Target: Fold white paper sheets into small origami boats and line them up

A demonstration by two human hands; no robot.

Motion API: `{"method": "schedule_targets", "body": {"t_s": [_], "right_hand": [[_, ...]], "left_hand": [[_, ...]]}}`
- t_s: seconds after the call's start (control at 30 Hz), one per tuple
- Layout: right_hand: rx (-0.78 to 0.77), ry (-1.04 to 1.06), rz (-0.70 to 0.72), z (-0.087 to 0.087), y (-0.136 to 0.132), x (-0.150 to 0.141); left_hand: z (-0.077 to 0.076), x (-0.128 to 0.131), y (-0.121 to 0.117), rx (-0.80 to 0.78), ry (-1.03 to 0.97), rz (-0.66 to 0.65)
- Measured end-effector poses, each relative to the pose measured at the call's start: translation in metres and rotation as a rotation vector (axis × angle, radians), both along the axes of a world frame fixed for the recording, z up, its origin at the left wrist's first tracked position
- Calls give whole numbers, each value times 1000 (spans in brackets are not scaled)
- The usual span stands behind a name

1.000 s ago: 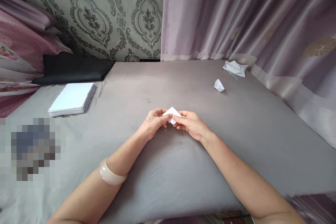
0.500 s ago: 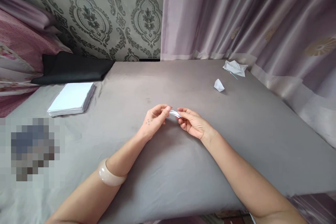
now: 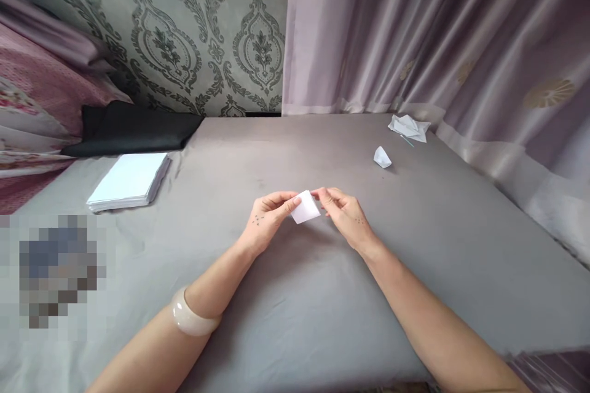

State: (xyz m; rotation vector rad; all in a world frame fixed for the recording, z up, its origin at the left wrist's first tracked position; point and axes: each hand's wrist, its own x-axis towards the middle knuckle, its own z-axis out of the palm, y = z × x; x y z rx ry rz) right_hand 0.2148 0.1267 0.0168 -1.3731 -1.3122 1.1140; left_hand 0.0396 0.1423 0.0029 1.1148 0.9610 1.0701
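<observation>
Overall, a broad grey-covered surface (image 3: 461, 245) is noted; whether a counter or a bed lies beneath cannot be told. It is bordered at the right by a mauve curtain (image 3: 350, 31) and at the back by a patterned wall (image 3: 214, 49). A black cloth (image 3: 138, 129) is laid at the back left, with a stack of white sheets (image 3: 131, 178) set just in front of it. A pile of folded white paper (image 3: 408, 125) is placed near the curtain.

Over the middle, the folded paper (image 3: 306, 209) is grasped by the left hand (image 3: 265, 218) at its upper left edge, thumb on the near face. The right hand (image 3: 348, 215) is held just beside the opposite edge, fingers bent; contact cannot be confirmed.

The folded paper is judged light, fairly stiff where layered, little prone to slipping, but easily creased. It is best taken near a folded edge, between thumb and fingertip, under gentle pressure.

A small folded piece (image 3: 382, 158) is found standing apart at the right, and a thin green strip (image 3: 407, 141) beside the pile.
</observation>
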Motion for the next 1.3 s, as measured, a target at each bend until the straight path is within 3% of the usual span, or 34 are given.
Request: {"method": "schedule_targets", "body": {"t_s": [0.1, 0.4, 0.53, 0.67, 0.8, 1.03, 1.3], "right_hand": [[130, 3, 109, 2, -4, -6], [103, 102, 79, -7, -3, -8], [101, 98, 5, -4, -5, -11], [-1, 229, -117, -3, -5, -13], [-175, 374, 3, -5, -2, -11], [-158, 348, 8, -7, 0, -10], [-171, 255, 105, -10, 2, -7]], "left_hand": [[0, 1, 0, -39, -60, -32], [3, 2, -4, 55, 55, -104], [4, 3, -5, 53, 87, -127], [2, 8, -7, -94, 33, -174], [0, 8, -7, -154, 18, -175], [-6, 8, -5, -127, 58, -187], [-4, 5, -4, -86, 149, -120]]}}
